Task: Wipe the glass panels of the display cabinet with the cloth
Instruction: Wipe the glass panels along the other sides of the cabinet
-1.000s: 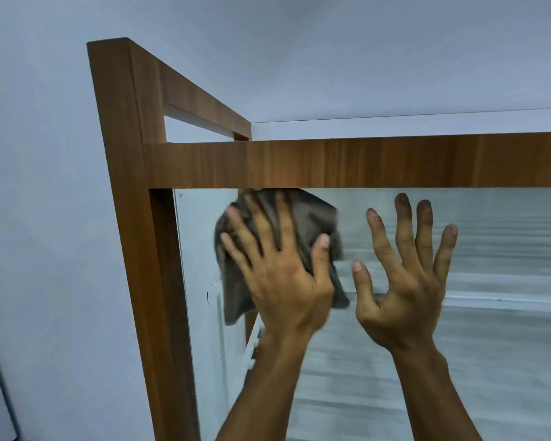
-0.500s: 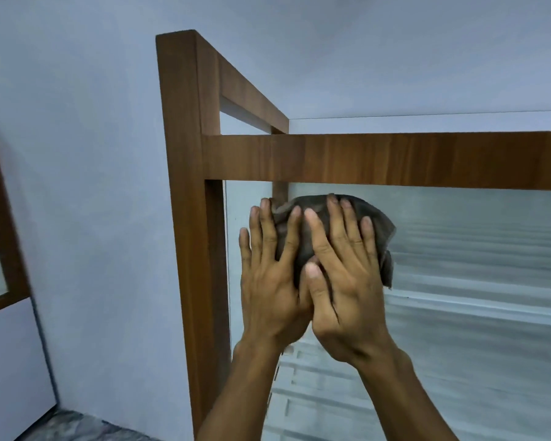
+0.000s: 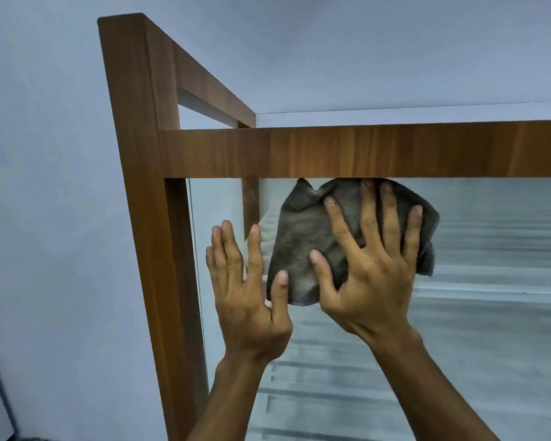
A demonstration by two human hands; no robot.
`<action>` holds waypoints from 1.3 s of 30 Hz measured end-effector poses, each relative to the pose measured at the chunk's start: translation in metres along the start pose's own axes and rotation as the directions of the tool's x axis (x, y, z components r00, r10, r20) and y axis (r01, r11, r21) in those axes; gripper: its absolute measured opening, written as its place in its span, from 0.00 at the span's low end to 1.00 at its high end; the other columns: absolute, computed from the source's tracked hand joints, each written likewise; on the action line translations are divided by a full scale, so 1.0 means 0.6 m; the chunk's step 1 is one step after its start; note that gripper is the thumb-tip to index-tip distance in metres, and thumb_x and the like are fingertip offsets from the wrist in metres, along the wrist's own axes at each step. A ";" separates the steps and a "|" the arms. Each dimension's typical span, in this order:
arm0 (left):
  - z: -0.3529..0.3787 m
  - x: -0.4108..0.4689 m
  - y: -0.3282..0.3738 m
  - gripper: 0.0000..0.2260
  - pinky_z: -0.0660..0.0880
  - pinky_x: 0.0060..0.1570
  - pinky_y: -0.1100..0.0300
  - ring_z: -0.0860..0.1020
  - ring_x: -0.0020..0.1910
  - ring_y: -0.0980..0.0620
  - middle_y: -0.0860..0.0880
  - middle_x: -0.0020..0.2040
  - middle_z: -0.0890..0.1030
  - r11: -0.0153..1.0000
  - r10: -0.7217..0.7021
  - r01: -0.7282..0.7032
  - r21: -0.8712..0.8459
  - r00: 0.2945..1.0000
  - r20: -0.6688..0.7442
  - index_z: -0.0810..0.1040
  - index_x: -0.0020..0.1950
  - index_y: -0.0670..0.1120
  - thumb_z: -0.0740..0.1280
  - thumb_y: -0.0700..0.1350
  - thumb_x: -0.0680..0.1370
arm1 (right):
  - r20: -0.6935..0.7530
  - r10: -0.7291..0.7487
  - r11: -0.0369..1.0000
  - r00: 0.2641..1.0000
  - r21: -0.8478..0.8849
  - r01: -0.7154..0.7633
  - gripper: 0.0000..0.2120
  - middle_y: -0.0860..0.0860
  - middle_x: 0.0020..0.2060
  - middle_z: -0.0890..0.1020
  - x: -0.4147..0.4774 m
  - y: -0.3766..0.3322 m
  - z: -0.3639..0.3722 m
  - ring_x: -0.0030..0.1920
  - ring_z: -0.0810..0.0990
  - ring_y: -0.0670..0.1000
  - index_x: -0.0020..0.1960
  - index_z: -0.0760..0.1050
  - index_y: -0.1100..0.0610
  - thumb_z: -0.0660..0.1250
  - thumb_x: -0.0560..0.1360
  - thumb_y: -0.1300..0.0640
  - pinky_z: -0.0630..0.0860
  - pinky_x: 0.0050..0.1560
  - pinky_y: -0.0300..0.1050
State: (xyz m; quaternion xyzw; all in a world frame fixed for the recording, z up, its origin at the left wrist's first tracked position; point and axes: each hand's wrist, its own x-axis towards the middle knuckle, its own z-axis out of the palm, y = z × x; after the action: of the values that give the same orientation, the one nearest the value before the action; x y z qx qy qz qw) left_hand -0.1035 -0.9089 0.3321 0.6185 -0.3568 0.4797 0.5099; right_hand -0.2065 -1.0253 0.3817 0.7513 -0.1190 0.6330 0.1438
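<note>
- Your right hand [image 3: 372, 275] lies flat on the grey cloth [image 3: 303, 230]. The fingers are spread and straight and press the cloth against the glass; they do not curl round it.
- The cloth is bunched and creased. It sits under and to the left of your right palm, and its upper edge touches the underside of the top rail [image 3: 395, 148] just above your fingertips.
- Your left hand [image 3: 248, 291] is just beside the right, nearer the corner. Its fingers are straight and close together, laid flat on the front glass panel [image 3: 490, 313]. The thumb tip overlaps the lower left edge of the cloth.
- The glass panel spreads out to the right of and below both hands. Pale horizontal bands show in it, blurred; you cannot tell from this view whether they lie behind the glass or are reflected in it.
- The display cabinet has a brown wood-grain frame. The corner post [image 3: 140, 186] stands upright to the left of your left hand, and a side rail [image 3: 204, 81] runs back from its top.
- A plain pale blue-grey wall [image 3: 45, 218] fills the room to the left of the post and above the cabinet.
</note>
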 end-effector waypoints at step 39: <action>0.139 0.016 0.218 0.31 0.42 0.81 0.34 0.51 0.84 0.35 0.33 0.83 0.56 0.988 0.146 -0.150 0.043 0.987 0.071 0.69 0.81 0.46 0.64 0.47 0.76 | -0.001 -0.032 0.986 1.000 -0.163 0.031 0.36 0.62 0.81 0.61 -0.055 0.248 -0.087 0.82 0.56 0.66 0.81 0.62 0.54 0.60 0.80 0.35 0.50 0.79 0.74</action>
State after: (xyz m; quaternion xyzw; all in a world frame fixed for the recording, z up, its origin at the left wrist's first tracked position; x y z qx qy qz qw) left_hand -0.2030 -1.0191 0.3774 0.6185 -0.4071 0.5036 0.4452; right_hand -0.3138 -1.1444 0.3670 0.7376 -0.1583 0.6202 0.2150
